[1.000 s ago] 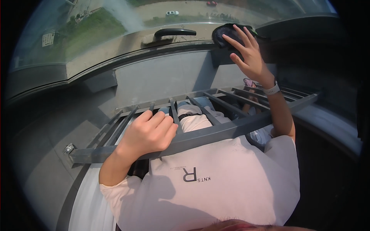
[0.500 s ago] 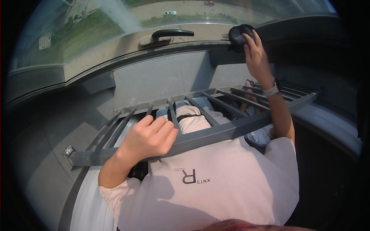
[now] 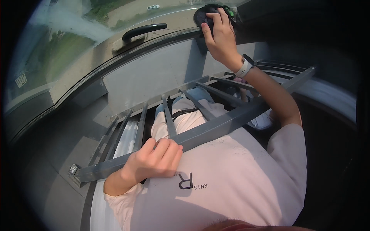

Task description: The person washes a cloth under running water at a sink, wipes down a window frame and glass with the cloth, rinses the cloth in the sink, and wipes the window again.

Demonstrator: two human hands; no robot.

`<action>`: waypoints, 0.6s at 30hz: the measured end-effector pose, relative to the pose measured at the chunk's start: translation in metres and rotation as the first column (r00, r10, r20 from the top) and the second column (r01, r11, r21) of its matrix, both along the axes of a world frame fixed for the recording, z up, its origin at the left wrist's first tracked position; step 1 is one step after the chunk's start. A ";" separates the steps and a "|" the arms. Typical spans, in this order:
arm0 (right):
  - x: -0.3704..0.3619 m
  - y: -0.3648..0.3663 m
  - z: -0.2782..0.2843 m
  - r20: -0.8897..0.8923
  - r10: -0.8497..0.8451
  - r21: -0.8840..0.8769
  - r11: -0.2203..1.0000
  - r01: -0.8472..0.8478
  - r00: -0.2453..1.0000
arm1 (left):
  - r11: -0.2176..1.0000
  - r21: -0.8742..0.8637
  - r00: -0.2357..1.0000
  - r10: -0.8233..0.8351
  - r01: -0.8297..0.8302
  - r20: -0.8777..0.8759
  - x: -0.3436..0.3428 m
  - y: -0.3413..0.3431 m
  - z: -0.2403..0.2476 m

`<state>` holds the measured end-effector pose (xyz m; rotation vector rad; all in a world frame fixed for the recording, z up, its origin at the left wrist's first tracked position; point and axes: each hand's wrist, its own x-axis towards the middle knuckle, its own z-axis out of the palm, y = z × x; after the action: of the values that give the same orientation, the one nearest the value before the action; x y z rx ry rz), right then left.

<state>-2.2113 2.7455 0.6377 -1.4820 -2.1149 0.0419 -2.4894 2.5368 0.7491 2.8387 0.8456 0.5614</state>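
Note:
My right hand (image 3: 221,32) reaches up and forward, its fingers and thumb spread over a black, soft-looking rounded pad (image 3: 201,18). The pad lies at the lower window frame, and a bit of bright green shows at its far edge. Its underside is hidden. Lower down, my left hand (image 3: 158,158) is closed, fingers curled at the top bar of the grey metal railing (image 3: 219,129); the palm side is out of sight. The railing crosses in front of my chest. On my right wrist sits a watch with a pale band (image 3: 244,66).
A dark window handle (image 3: 144,30) juts from the frame left of the pad. Beyond the glass lie grass, a road and a white car (image 3: 153,7). Upright bars run below the top rail, beside a grey wall panel (image 3: 146,73). A metal bracket (image 3: 74,170) holds the rail's left end.
The view has tilted. My right hand and the pad appear farther left and higher, near the frame. My left hand has lowered over the rail.

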 end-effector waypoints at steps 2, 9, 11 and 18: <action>-0.038 -0.009 0.007 -0.142 0.111 -0.114 0.985 -0.128 0.984 | 1.000 -0.012 1.000 -0.009 0.009 -0.003 0.005 -0.002 0.001; -0.027 -0.006 0.019 0.061 0.463 -0.070 0.886 -0.459 0.884 | 0.988 -0.105 0.992 0.117 -0.113 0.038 0.014 -0.010 -0.013; 0.006 0.005 0.029 0.144 0.380 -0.138 0.922 -0.362 0.914 | 0.981 -0.107 0.986 0.163 -0.159 0.031 0.003 -0.009 -0.015; 0.059 -0.005 0.026 0.172 -0.008 -0.016 1.000 0.011 0.985 | 0.999 -0.025 0.999 -0.038 0.038 0.004 -0.020 0.012 -0.017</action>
<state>-2.1523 2.7401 0.6637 -1.5545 -2.2483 -0.0746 -2.5094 2.5488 0.7326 2.8238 0.7909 0.5470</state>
